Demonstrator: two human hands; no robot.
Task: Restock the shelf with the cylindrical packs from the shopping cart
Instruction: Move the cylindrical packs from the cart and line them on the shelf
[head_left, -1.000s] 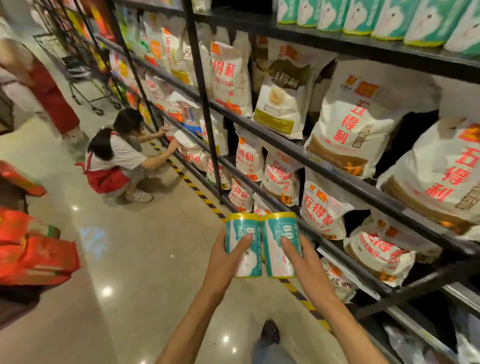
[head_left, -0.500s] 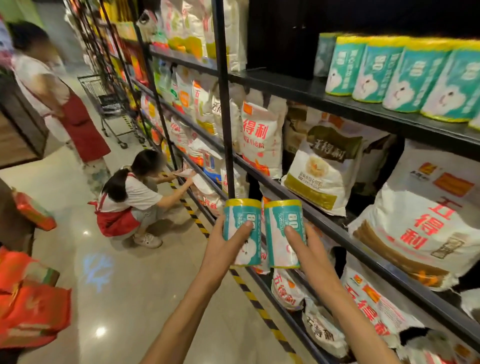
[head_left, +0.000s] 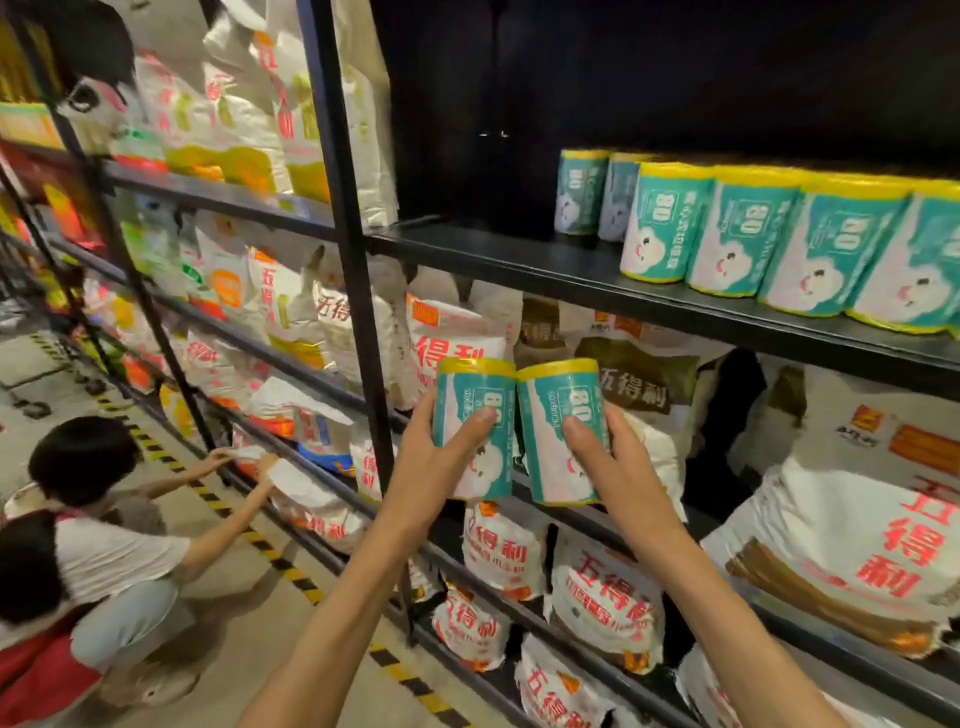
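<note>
1. Nearest the camera, two bare forearms reach up and forward. The left hand (head_left: 439, 467) curls its fingers round a teal cylindrical pack with a yellow top (head_left: 475, 428), thumb across the front. The right hand (head_left: 610, 462) grips a second teal pack (head_left: 558, 431) the same way.
2. Both packs stand upright, side by side and touching at their upper edges. They are held in the air in front of the flour-bag shelves, below the level of the target board.
3. Just behind the packs hang white flour bags with red characters (head_left: 457, 343), filling the middle and lower shelves. A black upright post (head_left: 358, 291) divides the bays to the left of the hands.
4. Further up and to the right, the upper shelf (head_left: 519, 260) carries a row of matching teal packs (head_left: 769, 234). The board to the left of that row is bare and dark.
5. Low at far left, a crouching person in a white shirt (head_left: 104, 545) handles bags on a bottom shelf. They are well apart from the hands.
6. Judgement: this is the carry-and-lift step, with the cart out of view. The next move likely calls for raising both packs above the shelf lip and setting them upright in the bare stretch beside the row, then easing the fingers off without tipping either one.
</note>
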